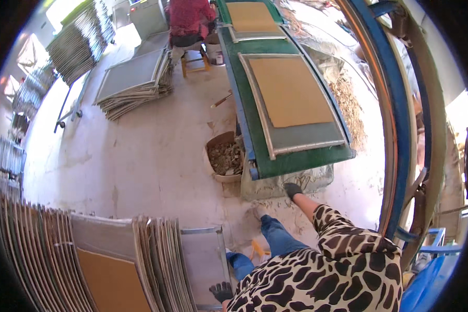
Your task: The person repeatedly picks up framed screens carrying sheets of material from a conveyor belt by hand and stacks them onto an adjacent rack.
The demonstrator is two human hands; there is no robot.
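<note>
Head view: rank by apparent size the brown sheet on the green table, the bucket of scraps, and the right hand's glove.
1. Brown sheet
2. Bucket of scraps
3. Right hand in a dark glove

The fisheye lens distorts true sizes.

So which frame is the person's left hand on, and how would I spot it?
Start at the long row of framed screens leaning on edge along the lower left. At its right end one metal frame stands apart, and the gloved left hand rests on its lower edge. Unlike the frame with a brown sheet, it shows only pale grey mesh.

No packages, labels, signs or screens in view.
</note>
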